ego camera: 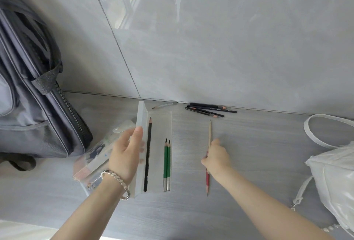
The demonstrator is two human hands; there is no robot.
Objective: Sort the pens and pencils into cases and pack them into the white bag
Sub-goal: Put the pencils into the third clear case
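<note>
While the left grip (127, 151) pinches the raised lid (141, 119) of the clear case (160, 125), the right grip (217, 156) curls round two pencils (210, 134) — one tan, one red — on the bench (258, 144).

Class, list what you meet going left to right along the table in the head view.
Backpack → left hand holding case lid → black pencil → green pencils → right hand gripping loose pencils → white bag.

Green pencils (165, 163), black pencil (148, 153), white bag (335, 178), perhaps flower-patterned case (95, 153)
</note>
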